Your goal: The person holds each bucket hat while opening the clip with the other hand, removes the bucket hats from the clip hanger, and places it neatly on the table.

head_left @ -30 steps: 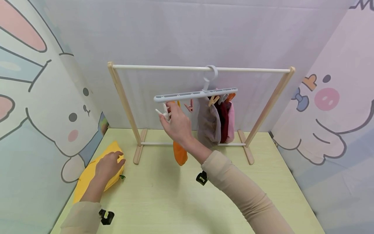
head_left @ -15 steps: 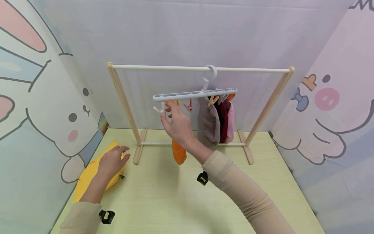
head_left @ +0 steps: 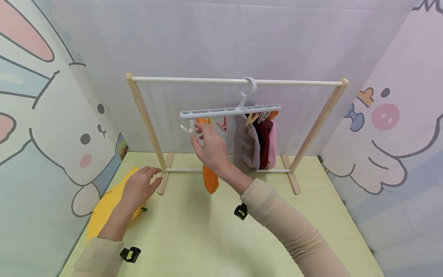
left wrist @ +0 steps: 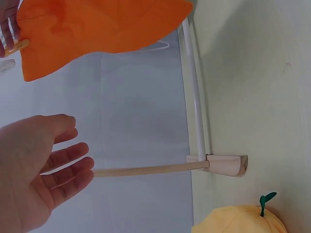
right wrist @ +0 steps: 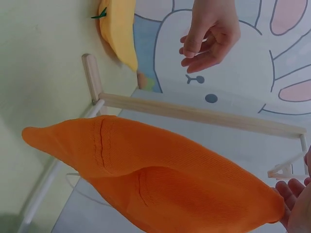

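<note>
In the head view, my right hand (head_left: 211,148) is raised under the left part of a pale grey hanger (head_left: 211,113). Its fingers are loosely bent beside a white clothespin (head_left: 188,129), with a gap between thumb and forefinger. An orange cloth item (right wrist: 146,170) hangs from a yellow clothespin (left wrist: 18,47) close to these fingertips; the right wrist view shows it folded, and whether the fingers touch it I cannot tell. My left hand (head_left: 138,186) is in the air by the rack's left leg, its fingers slightly bent around nothing. Below it lies a yellow cloth item (head_left: 107,207) with a green sprout.
The hanger hooks over the white bar (head_left: 190,80) of a wooden rack (head_left: 147,119). At its right end hang grey (head_left: 246,146), dark red (head_left: 264,144) and pink cloth items (head_left: 272,148) on clothespins. A pink clothespin (head_left: 222,124) hangs mid-hanger. Cartoon-printed walls enclose both sides.
My left hand has risen from over the yellow cloth and moved right. My right hand's thumb has come away from the white clothespin. The hanger's left end has shifted slightly left.
</note>
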Motion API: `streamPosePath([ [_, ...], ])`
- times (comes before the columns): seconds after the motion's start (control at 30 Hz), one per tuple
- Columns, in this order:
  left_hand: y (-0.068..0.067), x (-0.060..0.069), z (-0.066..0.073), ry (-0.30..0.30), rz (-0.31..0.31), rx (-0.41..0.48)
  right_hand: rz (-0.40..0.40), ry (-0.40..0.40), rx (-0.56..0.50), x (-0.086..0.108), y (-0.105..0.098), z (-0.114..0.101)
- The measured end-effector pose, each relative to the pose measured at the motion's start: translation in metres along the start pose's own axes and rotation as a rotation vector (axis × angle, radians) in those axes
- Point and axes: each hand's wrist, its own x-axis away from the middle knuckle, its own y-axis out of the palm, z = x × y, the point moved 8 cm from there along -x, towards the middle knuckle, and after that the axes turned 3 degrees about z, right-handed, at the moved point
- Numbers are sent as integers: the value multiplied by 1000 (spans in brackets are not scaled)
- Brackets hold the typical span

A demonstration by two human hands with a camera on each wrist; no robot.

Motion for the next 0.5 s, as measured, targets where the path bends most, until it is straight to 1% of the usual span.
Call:
streamPosePath([
  [0.1, -3, -3, 8, 15, 20, 13, 3, -6, -6, 0, -1, 0],
  [0.33, -9, -9, 27, 77, 94, 42, 16, -25, -28, 1, -4, 1],
  [0.4, -9, -12, 32, 85, 101, 53, 14, -31, -24, 2, -4, 1],
  [0.5, -7, -15, 39, 80, 89, 73, 12, -39, -15, 2, -6, 0],
])
